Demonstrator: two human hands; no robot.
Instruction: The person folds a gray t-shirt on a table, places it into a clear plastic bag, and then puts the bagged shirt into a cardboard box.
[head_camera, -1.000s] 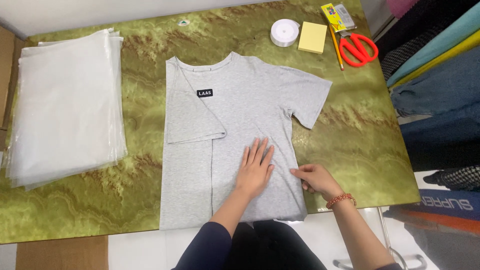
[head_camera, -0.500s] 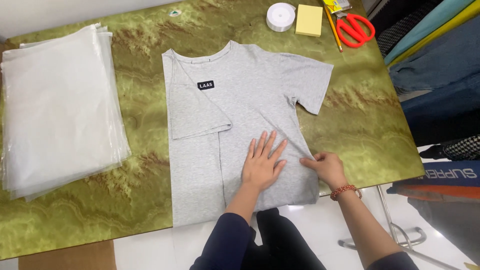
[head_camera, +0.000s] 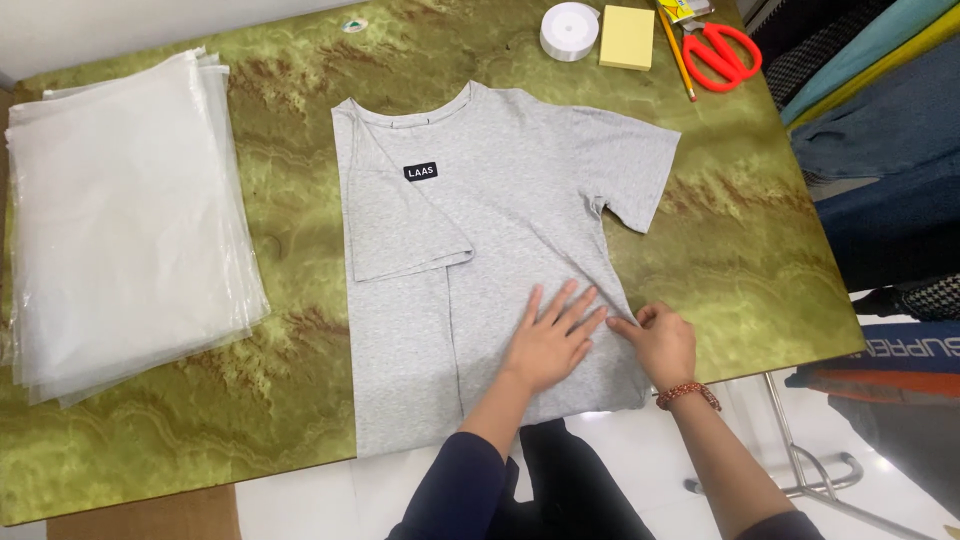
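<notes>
A grey T-shirt (head_camera: 500, 250) lies flat on the green marbled table (head_camera: 300, 300), its left side and sleeve folded in over the middle. A small black label sits near its collar. My left hand (head_camera: 550, 340) presses flat on the lower right of the shirt, fingers spread. My right hand (head_camera: 660, 340), with a bead bracelet on the wrist, pinches the shirt's right side edge just beside the left hand.
A stack of clear plastic bags (head_camera: 120, 250) lies at the left. At the far edge are a roll of white tape (head_camera: 568, 30), a yellow sticky-note pad (head_camera: 627, 37), a pencil (head_camera: 676, 52) and red scissors (head_camera: 722, 55). Folded fabrics (head_camera: 880, 120) are piled to the right.
The view has shifted, so the table sits higher and more to the right in frame. Both hands stay on the shirt's lower right edge, the right hand still at the side seam.
</notes>
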